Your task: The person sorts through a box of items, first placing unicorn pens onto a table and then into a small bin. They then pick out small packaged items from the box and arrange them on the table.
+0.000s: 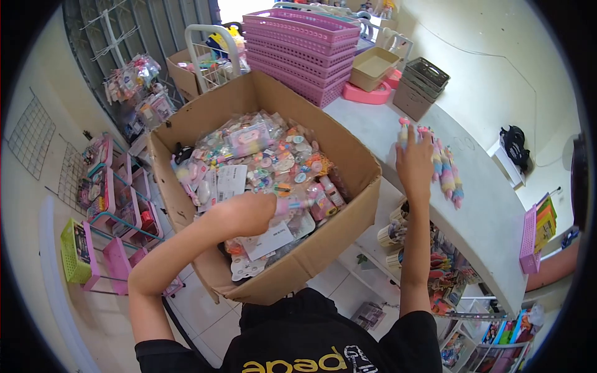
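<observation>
My left hand is closed in a fist over the open cardboard box. From it sticks out a pastel pink and bluish pen, slightly blurred. Below lie packets of small trinkets in clear plastic and a white label card. On the grey-white counter, my right hand reaches over a row of fluffy rainbow-striped pens with pink tops. Its fingers are apart and touch the pens at the row's left end, hiding parts of them. Several pens lie side by side to its right.
Stacked purple baskets stand behind the box. Beside them are a beige basket, pink trays and grey-brown baskets on the counter. A trolley with pink trays stands left. Shelves with goods lie below the counter.
</observation>
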`<state>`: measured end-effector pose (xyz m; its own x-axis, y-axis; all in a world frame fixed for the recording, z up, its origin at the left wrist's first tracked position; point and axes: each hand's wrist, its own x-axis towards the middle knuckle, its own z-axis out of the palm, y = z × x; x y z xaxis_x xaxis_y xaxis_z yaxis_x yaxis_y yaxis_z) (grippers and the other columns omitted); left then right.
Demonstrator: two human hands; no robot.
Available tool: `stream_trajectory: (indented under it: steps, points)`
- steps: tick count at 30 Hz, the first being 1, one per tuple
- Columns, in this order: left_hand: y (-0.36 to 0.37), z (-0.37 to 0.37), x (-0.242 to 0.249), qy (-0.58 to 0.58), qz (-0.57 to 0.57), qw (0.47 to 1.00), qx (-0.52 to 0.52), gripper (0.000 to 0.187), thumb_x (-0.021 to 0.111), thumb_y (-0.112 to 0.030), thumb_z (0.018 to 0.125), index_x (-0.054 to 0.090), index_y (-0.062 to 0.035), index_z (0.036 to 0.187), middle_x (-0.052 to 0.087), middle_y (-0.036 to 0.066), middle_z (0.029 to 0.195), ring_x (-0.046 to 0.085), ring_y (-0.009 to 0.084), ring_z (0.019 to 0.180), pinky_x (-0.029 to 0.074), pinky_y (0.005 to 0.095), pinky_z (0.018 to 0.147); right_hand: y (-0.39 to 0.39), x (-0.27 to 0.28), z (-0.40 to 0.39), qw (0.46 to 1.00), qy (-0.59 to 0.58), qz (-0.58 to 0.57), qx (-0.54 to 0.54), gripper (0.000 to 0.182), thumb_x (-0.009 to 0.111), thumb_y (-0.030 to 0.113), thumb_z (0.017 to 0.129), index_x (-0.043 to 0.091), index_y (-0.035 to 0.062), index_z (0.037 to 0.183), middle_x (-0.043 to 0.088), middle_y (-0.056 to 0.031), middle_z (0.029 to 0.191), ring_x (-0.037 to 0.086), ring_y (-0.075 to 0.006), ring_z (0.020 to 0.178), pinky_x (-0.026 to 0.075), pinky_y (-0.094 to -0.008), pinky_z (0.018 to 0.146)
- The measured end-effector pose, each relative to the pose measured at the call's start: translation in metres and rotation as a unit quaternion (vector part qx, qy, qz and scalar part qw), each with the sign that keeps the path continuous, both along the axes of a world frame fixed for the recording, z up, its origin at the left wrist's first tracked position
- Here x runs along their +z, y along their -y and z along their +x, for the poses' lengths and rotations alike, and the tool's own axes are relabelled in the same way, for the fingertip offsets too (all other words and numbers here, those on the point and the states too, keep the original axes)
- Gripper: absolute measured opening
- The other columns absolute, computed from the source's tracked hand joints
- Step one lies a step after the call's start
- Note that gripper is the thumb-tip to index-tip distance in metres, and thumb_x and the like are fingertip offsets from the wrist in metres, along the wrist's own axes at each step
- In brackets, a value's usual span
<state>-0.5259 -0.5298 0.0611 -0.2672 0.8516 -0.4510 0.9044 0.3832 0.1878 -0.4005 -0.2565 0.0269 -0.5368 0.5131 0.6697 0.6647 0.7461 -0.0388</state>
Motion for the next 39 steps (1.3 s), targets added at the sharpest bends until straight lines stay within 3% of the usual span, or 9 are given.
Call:
stream_trajectory:
  steps: [2,5,13,19,22,26,31,37,39]
  points:
    - [0.014,-0.007,0.011,0.029,0.080,0.994,0.064,0.022,0.045,-0.010,0.080,0.041,0.0071,0.093,0.056,0.024,0.079,0.056,0.0355,0.076,0.041,0.0456,0.062,0.012,0.010,0.000,0.993,-0.077,0.056,0.072,0.043,0.056,0.016,0.078,0.042,0.0015,0.116,0.040,-0.0218,0.113,0.050,-0.0301,0.089,0.045,-0.0376,0.067]
    - [0.032,-0.015,0.015,0.044,0.270,0.960,0.057,0.031,0.043,-0.015,0.083,0.040,0.0114,0.099,0.054,0.028,0.080,0.053,0.0396,0.075,0.041,0.0440,0.065,0.068,0.043,0.008,0.932,-0.191,-0.184,0.245,0.036,0.055,0.015,0.080,0.044,0.0007,0.111,0.046,-0.0158,0.108,0.050,-0.0208,0.087,0.044,-0.0323,0.068]
    - [0.021,0.019,0.022,0.240,0.418,0.866,0.131,0.034,0.042,-0.019,0.087,0.032,0.0081,0.106,0.051,0.026,0.073,0.052,0.0396,0.074,0.039,0.0405,0.064,0.144,0.036,-0.015,0.581,-0.121,-0.609,0.527,0.026,0.050,0.016,0.086,0.044,0.0003,0.106,0.049,-0.0040,0.093,0.047,-0.0081,0.083,0.041,-0.0235,0.071]
    - [0.020,0.015,0.016,0.253,0.353,0.897,0.081,0.037,0.043,-0.024,0.088,0.036,0.0040,0.110,0.051,0.017,0.083,0.052,0.0262,0.077,0.039,0.0345,0.070,0.138,0.029,-0.014,0.641,-0.248,-0.589,0.426,0.031,0.046,0.020,0.088,0.044,-0.0017,0.110,0.049,-0.0045,0.096,0.048,-0.0101,0.087,0.040,-0.0237,0.076]
    - [0.036,-0.005,0.000,0.185,0.445,0.875,-0.033,0.028,0.046,-0.018,0.085,0.041,0.0011,0.104,0.050,0.017,0.088,0.051,0.0298,0.083,0.040,0.0366,0.073,0.099,0.043,-0.008,0.781,-0.399,-0.397,0.270,0.032,0.045,0.025,0.088,0.050,-0.0006,0.107,0.056,-0.0054,0.093,0.053,-0.0111,0.084,0.043,-0.0235,0.072]
    - [0.052,-0.029,-0.001,0.117,0.265,0.956,-0.042,0.022,0.050,-0.008,0.077,0.052,0.0029,0.097,0.055,0.017,0.093,0.055,0.0312,0.085,0.043,0.0384,0.072,0.005,0.051,0.009,0.974,-0.199,-0.095,0.045,0.032,0.045,0.034,0.087,0.055,0.0032,0.091,0.053,-0.0117,0.063,0.052,-0.0216,0.057,0.041,-0.0324,0.057]
    - [0.037,-0.031,-0.034,0.092,-0.205,0.964,-0.145,0.020,0.055,-0.006,0.068,0.063,-0.0031,0.086,0.061,0.013,0.085,0.060,0.0264,0.078,0.048,0.0360,0.062,-0.066,0.015,0.014,0.984,0.068,-0.047,-0.160,0.031,0.047,0.031,0.083,0.056,0.0038,0.095,0.059,-0.0165,0.078,0.058,-0.0328,0.075,0.044,-0.0400,0.063]
    - [0.030,-0.039,-0.046,0.091,-0.144,0.962,-0.211,0.030,0.055,-0.005,0.066,0.061,-0.0054,0.095,0.061,0.014,0.087,0.060,0.0274,0.080,0.048,0.0375,0.063,-0.067,-0.010,0.003,0.978,0.098,-0.034,-0.180,0.030,0.046,0.032,0.083,0.058,0.0096,0.098,0.055,-0.0154,0.099,0.055,-0.0342,0.086,0.045,-0.0419,0.071]
    - [0.023,-0.045,-0.037,0.096,-0.086,0.972,-0.198,0.054,0.049,-0.004,0.073,0.039,-0.0157,0.124,0.055,0.014,0.088,0.057,0.0299,0.081,0.046,0.0391,0.067,-0.069,-0.008,-0.004,0.967,0.167,-0.025,-0.191,0.027,0.048,0.029,0.081,0.057,0.0075,0.095,0.053,-0.0142,0.095,0.056,-0.0351,0.081,0.046,-0.0419,0.068]
